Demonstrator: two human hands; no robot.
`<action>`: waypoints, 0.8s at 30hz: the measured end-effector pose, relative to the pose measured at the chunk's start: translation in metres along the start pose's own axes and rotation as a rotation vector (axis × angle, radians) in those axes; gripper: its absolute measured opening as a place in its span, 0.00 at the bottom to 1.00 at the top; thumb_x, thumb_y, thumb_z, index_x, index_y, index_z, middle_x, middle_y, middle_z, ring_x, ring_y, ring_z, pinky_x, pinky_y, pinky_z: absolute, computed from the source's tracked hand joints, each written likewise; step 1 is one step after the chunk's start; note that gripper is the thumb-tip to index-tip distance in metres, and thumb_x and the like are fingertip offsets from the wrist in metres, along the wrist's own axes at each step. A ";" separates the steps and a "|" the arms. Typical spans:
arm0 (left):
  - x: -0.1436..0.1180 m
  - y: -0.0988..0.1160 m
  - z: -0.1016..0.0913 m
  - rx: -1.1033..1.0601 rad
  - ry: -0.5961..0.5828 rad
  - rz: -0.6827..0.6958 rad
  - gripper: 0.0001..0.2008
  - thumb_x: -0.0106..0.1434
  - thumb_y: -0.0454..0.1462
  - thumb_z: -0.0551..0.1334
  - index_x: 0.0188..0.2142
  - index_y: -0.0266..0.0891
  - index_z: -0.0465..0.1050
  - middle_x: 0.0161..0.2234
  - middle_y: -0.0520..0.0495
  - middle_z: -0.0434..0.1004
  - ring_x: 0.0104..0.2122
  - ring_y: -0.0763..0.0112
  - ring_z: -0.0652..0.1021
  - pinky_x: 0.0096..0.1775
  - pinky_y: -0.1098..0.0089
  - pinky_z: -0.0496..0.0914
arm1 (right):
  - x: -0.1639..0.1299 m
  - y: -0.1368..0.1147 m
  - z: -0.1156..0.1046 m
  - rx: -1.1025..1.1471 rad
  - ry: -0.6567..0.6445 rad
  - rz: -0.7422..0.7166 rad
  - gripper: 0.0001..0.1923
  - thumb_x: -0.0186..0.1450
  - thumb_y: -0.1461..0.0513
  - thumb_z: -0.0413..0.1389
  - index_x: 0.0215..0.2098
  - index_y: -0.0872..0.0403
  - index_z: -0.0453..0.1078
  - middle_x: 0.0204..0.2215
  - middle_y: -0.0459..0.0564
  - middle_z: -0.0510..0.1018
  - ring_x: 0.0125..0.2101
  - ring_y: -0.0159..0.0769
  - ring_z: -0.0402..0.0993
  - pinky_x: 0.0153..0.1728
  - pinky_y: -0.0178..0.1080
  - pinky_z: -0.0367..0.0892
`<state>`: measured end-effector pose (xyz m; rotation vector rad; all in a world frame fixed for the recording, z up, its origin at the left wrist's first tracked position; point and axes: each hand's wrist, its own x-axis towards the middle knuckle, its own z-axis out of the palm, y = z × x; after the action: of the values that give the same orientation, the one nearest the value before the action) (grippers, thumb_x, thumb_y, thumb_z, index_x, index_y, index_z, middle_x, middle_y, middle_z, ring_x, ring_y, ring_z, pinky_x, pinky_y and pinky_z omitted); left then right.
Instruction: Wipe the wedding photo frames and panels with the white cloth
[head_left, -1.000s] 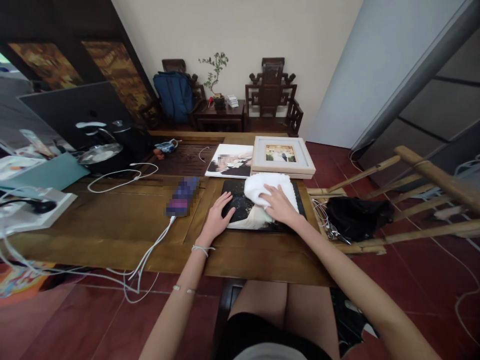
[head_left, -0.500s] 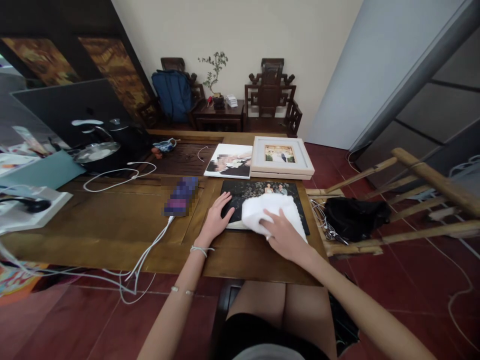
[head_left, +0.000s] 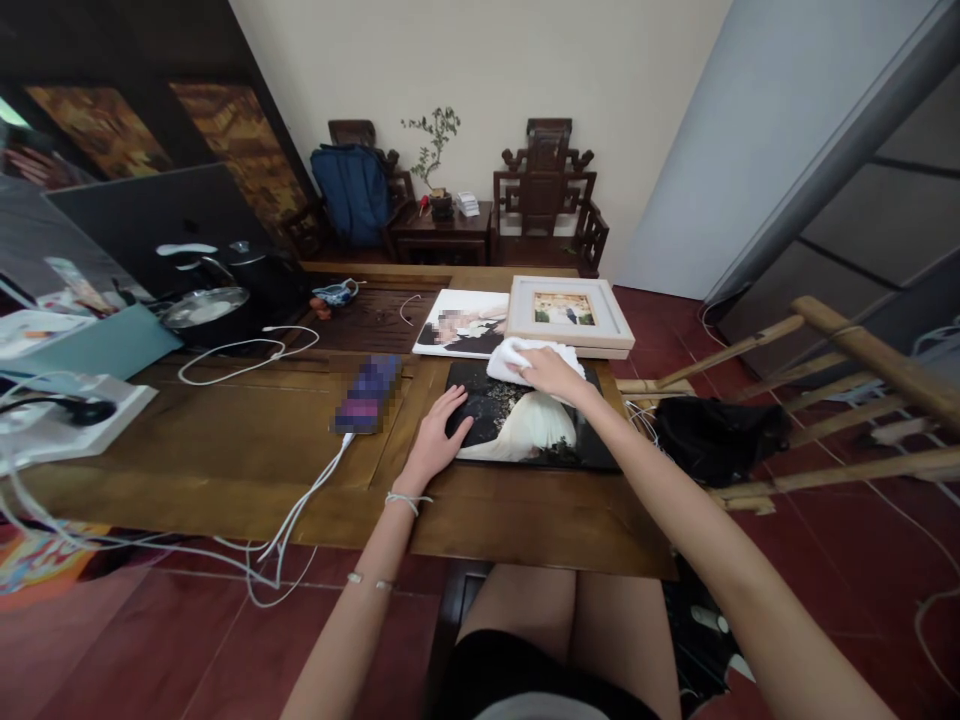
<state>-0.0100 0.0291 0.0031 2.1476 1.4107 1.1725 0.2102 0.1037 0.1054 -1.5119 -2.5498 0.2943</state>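
The dark photo print (head_left: 525, 425) lies flat on the wooden bench (head_left: 247, 450), centre of the frame, its near edge toward the person — a position that lets one hand pin it while the other works across its face. The left hand (head_left: 439, 440) presses on the print's left border, palm down, fingers spread wide and flat; it grips nothing and appears to serve only to stop the print sliding. The right hand (head_left: 551, 373) rests on a folded white cloth (head_left: 517, 358) at the print's far edge, just below the white framed photo (head_left: 566, 313). Its fingers are curled narrow over the cloth, holding it against the surface. A second unframed print (head_left: 461, 322) lies beside the frame, upper centre. A phone (head_left: 367, 392) with a white cable (head_left: 300, 510) sits left of the left hand, apart from it.
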 end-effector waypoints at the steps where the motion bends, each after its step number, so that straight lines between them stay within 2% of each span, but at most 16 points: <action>1: 0.000 0.000 0.000 -0.001 -0.001 0.002 0.19 0.63 0.40 0.56 0.53 0.40 0.66 0.58 0.41 0.66 0.60 0.62 0.64 0.59 0.53 0.59 | 0.007 0.000 -0.001 -0.008 0.001 0.012 0.17 0.68 0.58 0.44 0.47 0.57 0.69 0.43 0.59 0.77 0.43 0.48 0.71 0.42 0.40 0.61; 3: 0.000 -0.001 0.001 -0.003 0.004 0.007 0.19 0.63 0.40 0.56 0.53 0.40 0.66 0.58 0.41 0.66 0.60 0.62 0.63 0.59 0.53 0.59 | 0.009 -0.002 -0.001 -0.016 0.011 0.023 0.17 0.68 0.59 0.44 0.47 0.58 0.69 0.43 0.60 0.77 0.43 0.50 0.72 0.42 0.40 0.61; 6: 0.000 -0.001 0.002 -0.004 0.011 0.010 0.19 0.64 0.39 0.56 0.53 0.39 0.66 0.57 0.40 0.66 0.59 0.62 0.64 0.59 0.54 0.59 | -0.013 -0.013 0.006 -0.026 0.015 0.017 0.18 0.66 0.64 0.44 0.51 0.58 0.67 0.43 0.60 0.77 0.43 0.48 0.72 0.43 0.41 0.61; 9: -0.001 0.000 0.002 -0.008 0.010 0.012 0.19 0.64 0.39 0.56 0.53 0.39 0.66 0.57 0.40 0.66 0.60 0.62 0.63 0.59 0.53 0.59 | -0.061 -0.031 0.019 -0.014 -0.034 -0.027 0.24 0.61 0.69 0.45 0.56 0.57 0.63 0.45 0.59 0.76 0.47 0.48 0.70 0.49 0.47 0.58; 13: -0.001 0.001 0.002 -0.012 0.006 -0.002 0.18 0.65 0.39 0.52 0.54 0.40 0.65 0.58 0.41 0.65 0.60 0.63 0.62 0.60 0.53 0.57 | -0.131 -0.057 0.034 0.045 -0.068 -0.140 0.27 0.56 0.71 0.46 0.54 0.56 0.64 0.52 0.60 0.71 0.57 0.47 0.59 0.57 0.57 0.45; 16: -0.001 0.001 0.002 -0.017 0.005 -0.009 0.18 0.66 0.38 0.50 0.54 0.40 0.65 0.58 0.41 0.64 0.60 0.64 0.62 0.60 0.54 0.57 | -0.156 -0.068 0.036 0.099 -0.119 -0.184 0.28 0.55 0.71 0.46 0.53 0.54 0.65 0.53 0.59 0.69 0.60 0.46 0.54 0.58 0.60 0.40; 19: -0.001 -0.001 0.002 -0.022 -0.007 -0.008 0.18 0.66 0.37 0.50 0.55 0.39 0.65 0.58 0.41 0.64 0.60 0.64 0.62 0.61 0.54 0.56 | -0.143 -0.065 0.033 0.106 -0.113 -0.169 0.27 0.56 0.71 0.45 0.53 0.53 0.65 0.53 0.58 0.70 0.57 0.46 0.59 0.58 0.61 0.41; 24: 0.000 -0.002 0.002 -0.035 -0.011 -0.002 0.19 0.66 0.38 0.51 0.55 0.39 0.65 0.58 0.41 0.65 0.60 0.64 0.62 0.60 0.54 0.57 | -0.066 -0.038 0.027 0.045 -0.032 -0.034 0.25 0.61 0.68 0.45 0.56 0.53 0.62 0.48 0.57 0.74 0.49 0.47 0.68 0.55 0.59 0.47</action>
<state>-0.0094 0.0299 0.0005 2.1250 1.3774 1.1735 0.2024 0.0254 0.0858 -1.4577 -2.5726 0.3711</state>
